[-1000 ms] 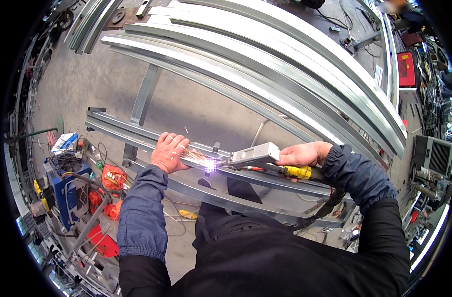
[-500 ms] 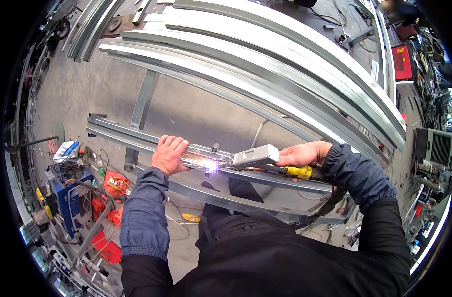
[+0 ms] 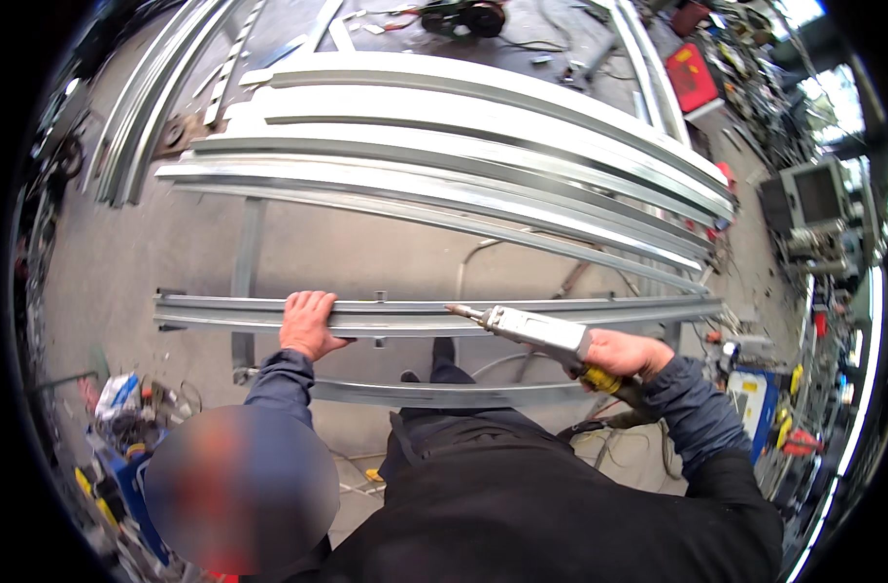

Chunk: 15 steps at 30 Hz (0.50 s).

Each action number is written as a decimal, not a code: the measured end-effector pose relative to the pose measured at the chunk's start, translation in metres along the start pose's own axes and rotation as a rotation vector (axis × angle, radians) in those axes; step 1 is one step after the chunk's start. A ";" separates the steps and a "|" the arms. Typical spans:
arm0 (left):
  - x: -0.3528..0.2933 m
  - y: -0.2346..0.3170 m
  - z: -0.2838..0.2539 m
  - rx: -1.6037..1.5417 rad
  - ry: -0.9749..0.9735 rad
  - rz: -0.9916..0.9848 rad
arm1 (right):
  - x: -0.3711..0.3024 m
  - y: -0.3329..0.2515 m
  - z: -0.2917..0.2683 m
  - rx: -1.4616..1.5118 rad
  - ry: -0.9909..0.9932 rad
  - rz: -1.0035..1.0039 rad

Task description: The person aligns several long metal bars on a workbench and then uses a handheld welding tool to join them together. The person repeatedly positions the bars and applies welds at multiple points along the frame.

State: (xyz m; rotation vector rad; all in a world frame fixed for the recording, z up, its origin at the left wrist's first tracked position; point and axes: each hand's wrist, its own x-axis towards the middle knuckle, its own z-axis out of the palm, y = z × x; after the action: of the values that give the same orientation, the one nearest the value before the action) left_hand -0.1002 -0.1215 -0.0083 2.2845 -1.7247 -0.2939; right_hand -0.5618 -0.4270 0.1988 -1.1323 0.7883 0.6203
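A long galvanised steel rail [image 3: 415, 319] lies crosswise in front of me on a metal frame. My left hand [image 3: 308, 324] grips it left of the middle, fingers over the top and thumb on the near side. In my right hand [image 3: 631, 353] is a welding gun [image 3: 541, 330] with a grey-white body, a yellow part at the handle and a copper-coloured tip. The tip points left over the rail; no sparks show, and I cannot tell whether it touches. Small metal tabs [image 3: 381, 295] stick out from the rail's edges between my hands.
Several long steel profiles [image 3: 444, 136] lie side by side beyond the rail. Nearer to me runs a frame bar [image 3: 444, 394]. A blue-and-white machine [image 3: 750, 398] stands at the right, a red case [image 3: 692, 78] at the far right. A blurred patch hides the lower left.
The bright sparks at the tip have stopped. My right hand has drawn the welding gun rightward from the spot by my left hand. My left hand still holds the rail; the view has turned.
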 end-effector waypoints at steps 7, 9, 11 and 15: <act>-0.009 0.007 0.002 -0.024 -0.009 0.015 | -0.118 0.118 0.107 -0.058 0.312 -0.015; -0.009 0.015 -0.004 -0.058 -0.026 0.010 | -0.150 0.158 0.126 -0.084 0.402 0.008; -0.009 0.028 -0.009 -0.091 0.046 0.022 | -0.182 0.196 0.134 -0.142 0.467 0.056; 0.017 0.117 0.001 -0.167 0.093 0.251 | -0.233 0.226 0.142 -0.157 0.586 0.215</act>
State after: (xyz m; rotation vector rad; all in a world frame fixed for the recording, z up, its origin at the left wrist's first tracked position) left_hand -0.2023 -0.1681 0.0292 1.9106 -1.8398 -0.2652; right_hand -0.8407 -0.2310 0.2952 -1.4081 1.3950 0.5366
